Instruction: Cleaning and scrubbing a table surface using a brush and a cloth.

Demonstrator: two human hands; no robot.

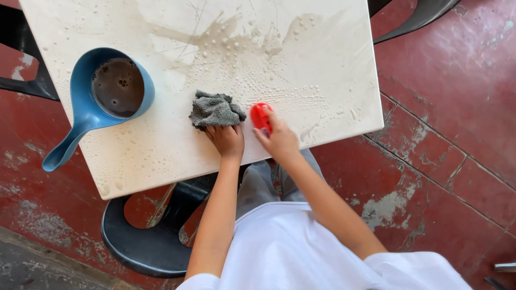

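Red, worn floor tiles (446, 107) surround a white square surface (333, 64) that is wet and beaded with soapy water; dark plastic chairs (156, 241) stand around it. From your head view, your left hand (227, 140) presses its fingers onto a crumpled grey cloth (216, 110) near the front edge, and your right hand (279, 140) is closed around a small red scrubber (261, 116) just beside it. A blue ladle-shaped dipper (86, 115) of dark water sits to the left, handle overhanging the edge. Judging by that overhang, a careless elbow could tip it; the slick surface could also let the scrubber slip.
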